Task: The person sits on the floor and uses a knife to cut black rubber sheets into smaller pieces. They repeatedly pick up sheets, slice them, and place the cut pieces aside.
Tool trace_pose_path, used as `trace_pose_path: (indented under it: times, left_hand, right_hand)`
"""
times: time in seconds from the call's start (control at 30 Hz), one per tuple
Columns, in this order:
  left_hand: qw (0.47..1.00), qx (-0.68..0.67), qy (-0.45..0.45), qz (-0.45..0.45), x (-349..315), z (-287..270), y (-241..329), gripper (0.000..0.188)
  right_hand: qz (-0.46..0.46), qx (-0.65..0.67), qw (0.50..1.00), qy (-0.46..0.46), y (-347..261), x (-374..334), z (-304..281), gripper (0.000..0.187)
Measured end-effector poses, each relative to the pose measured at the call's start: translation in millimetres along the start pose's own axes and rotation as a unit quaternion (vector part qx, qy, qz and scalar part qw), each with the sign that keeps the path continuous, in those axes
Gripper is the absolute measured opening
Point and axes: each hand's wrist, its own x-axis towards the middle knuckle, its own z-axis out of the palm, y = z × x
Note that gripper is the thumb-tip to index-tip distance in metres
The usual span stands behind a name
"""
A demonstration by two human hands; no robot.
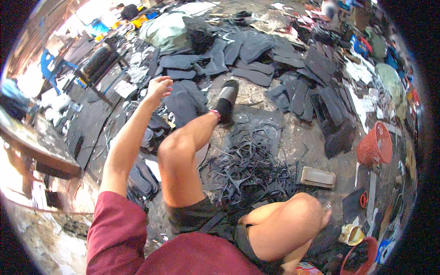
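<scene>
My left arm stretches out to the upper left, and my left hand (pixel 158 87) hovers with curled fingers over a heap of dark sole-shaped rubber pieces (pixel 183 103). Whether it grips one is unclear. My right hand (pixel 326 213) is almost wholly hidden behind my bent right knee; only a sliver shows. My left leg reaches forward, its foot in a black sandal (pixel 227 97). A tangle of black rubber strips (pixel 250 167) lies between my legs. A stack of dark sole cutouts (pixel 141 179) sits under my left arm.
More dark rubber sheets (pixel 293 91) cover the ground ahead and to the right. At right stand an orange mesh basket (pixel 376 146), a grey brick (pixel 317 177) and a red bucket (pixel 363 257). A wooden bench (pixel 39 146) is at left, a grey sack (pixel 165 28) beyond.
</scene>
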Motion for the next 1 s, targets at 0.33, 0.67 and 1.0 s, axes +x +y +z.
trace_pose_path:
  times: [0.33, 0.67, 1.0]
  left_hand:
    - [0.912, 0.290, -0.217, 0.194, 127.0, 202.0, -36.9, 0.038]
    - [0.875, 0.359, -0.205, 0.250, 275.5, 282.6, -90.2, 0.041]
    - [0.952, 0.217, -0.007, 0.215, 470.2, 403.0, -69.0, 0.073]
  right_hand:
    - [-0.249, -0.457, 0.854, 0.001, 209.9, 79.6, 14.2, 0.058]
    - [-0.398, -0.438, 0.768, -0.246, 10.5, 224.2, 270.3, 0.033]
    - [-0.153, -0.227, 0.839, -0.470, 95.2, 192.4, 717.9, 0.043]
